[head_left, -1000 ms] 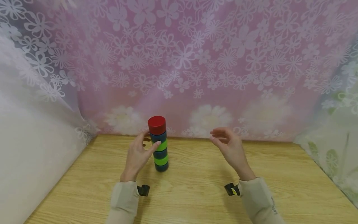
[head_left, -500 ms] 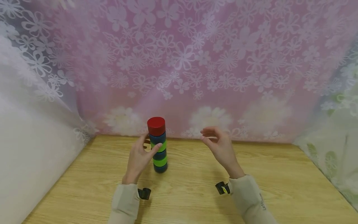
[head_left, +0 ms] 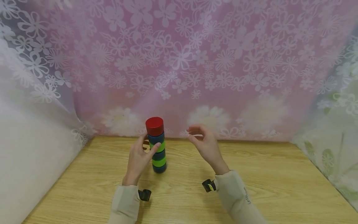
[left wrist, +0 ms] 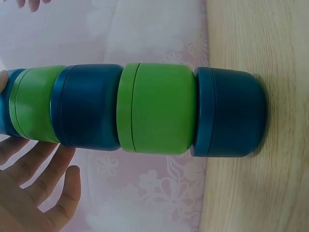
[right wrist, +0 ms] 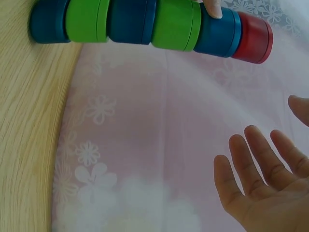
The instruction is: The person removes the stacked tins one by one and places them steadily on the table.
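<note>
Head view: tower of six jars (head_left: 159, 155), red jar (head_left: 154, 127) topmost, stands on the table (head_left: 179, 189), its stacking seemingly complete. Left hand (head_left: 138, 158) grips its upper half, release perhaps remaining; right hand (head_left: 206, 144), loosely curved, holds nothing, apart from the jars. Further steps cannot be judged.

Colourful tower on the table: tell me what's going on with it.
A person's left-hand grip is curled around the upper part of a glossy, round blue-and-green tower, topped by a glossy red cylinder. The tower stands upright on the light-brown wood-grain table. The right-hand grip holds nothing; its fingers are loosely bent, apart from the tower.
</note>
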{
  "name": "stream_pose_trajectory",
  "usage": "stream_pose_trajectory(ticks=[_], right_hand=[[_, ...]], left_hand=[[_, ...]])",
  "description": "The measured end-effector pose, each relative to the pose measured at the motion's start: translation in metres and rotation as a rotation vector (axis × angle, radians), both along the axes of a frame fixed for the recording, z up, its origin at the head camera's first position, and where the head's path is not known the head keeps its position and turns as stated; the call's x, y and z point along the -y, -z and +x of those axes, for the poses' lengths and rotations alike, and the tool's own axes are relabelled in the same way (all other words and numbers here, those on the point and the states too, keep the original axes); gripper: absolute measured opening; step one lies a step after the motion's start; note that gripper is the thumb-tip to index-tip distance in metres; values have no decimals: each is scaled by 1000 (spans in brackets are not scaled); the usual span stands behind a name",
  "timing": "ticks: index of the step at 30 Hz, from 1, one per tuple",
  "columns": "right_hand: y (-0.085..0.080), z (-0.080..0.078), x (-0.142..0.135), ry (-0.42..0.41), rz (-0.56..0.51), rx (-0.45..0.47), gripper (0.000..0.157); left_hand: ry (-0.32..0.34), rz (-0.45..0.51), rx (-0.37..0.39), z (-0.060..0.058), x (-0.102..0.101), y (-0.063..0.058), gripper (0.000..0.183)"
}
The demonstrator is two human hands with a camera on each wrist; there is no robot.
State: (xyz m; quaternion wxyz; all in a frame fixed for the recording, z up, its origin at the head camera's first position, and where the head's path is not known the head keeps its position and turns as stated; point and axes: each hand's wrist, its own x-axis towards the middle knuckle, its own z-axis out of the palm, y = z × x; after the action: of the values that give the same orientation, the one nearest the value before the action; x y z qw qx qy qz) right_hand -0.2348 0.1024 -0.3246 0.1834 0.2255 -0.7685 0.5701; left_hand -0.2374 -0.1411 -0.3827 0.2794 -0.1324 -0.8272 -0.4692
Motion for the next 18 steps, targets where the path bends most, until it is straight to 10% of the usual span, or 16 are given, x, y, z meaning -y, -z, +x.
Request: stream_pose_trajectory(ticks=[18], right_hand=[[-3,-8,35,-25,-16,13,25]], left_hand=[[7,23,47,-1,-1,0,58]])
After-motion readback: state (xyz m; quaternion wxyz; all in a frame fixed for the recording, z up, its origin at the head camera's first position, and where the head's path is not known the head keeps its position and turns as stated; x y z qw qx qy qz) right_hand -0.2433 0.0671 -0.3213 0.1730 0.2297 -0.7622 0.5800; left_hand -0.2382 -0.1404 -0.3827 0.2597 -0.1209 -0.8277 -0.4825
